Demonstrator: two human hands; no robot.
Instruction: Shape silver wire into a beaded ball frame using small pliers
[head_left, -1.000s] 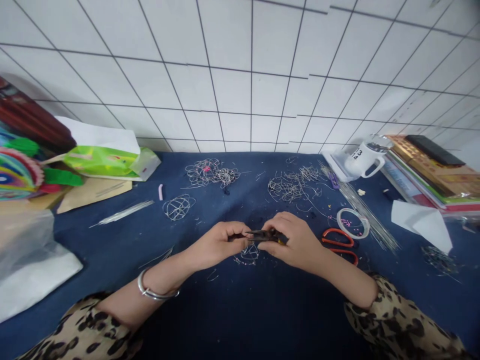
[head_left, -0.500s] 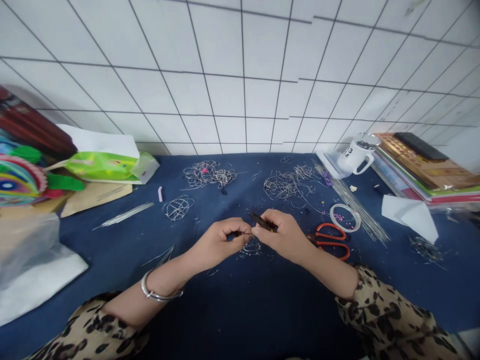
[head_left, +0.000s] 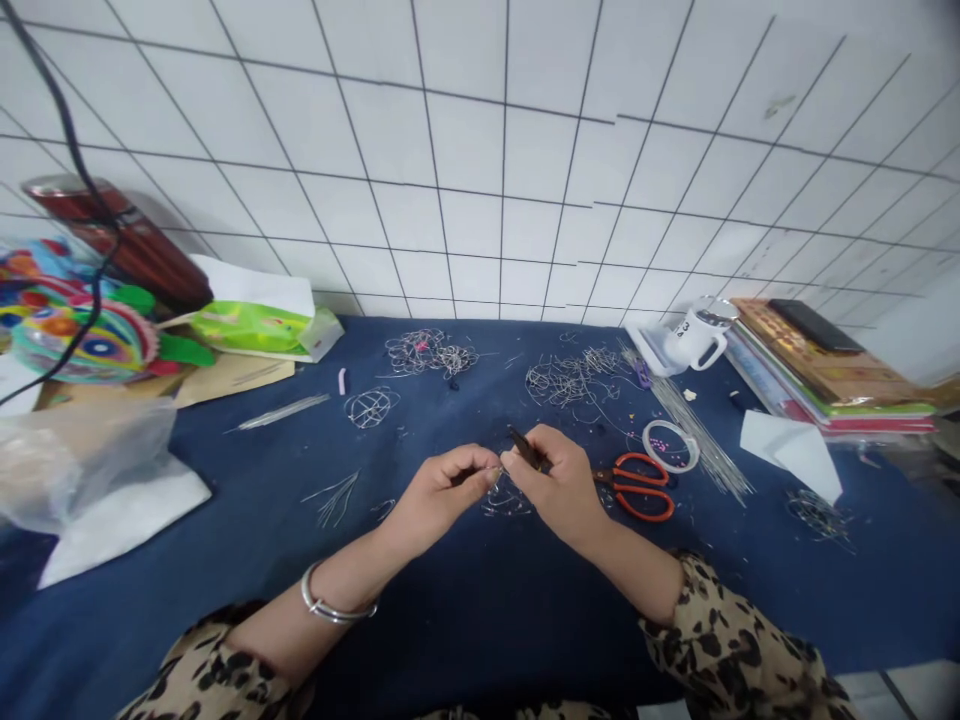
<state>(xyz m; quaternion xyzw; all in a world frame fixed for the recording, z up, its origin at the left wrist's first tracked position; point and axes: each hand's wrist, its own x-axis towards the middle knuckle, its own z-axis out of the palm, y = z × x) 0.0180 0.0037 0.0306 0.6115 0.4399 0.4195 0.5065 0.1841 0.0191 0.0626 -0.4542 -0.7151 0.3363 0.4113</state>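
My left hand [head_left: 446, 492] is closed, thumb and forefinger pinching a thin piece of wire [head_left: 500, 471] whose far end meets my right fingertips. My right hand [head_left: 562, 490] is wrapped round dark pliers [head_left: 525, 448]; their jaws point up and away, and the handles are hidden in the palm. Both hands nearly touch over the blue cloth. Under them lie loose curls of silver wire [head_left: 507, 502]. Orange-handled scissors [head_left: 643, 487] rest just right of my right hand.
Tangled wire heaps [head_left: 574, 378] and a wire ball [head_left: 372, 407] lie beyond my hands. On the right are straight wires [head_left: 701, 440], a clear ring [head_left: 693, 455] around pink beads, a white mug [head_left: 697, 340] and stacked books [head_left: 832, 370]. A plastic bag [head_left: 120, 510] lies left.
The camera view has swung slightly left and up, bringing a black cable into view. My hands stay together at the wire, and the pliers' jaws now point more steeply upward.
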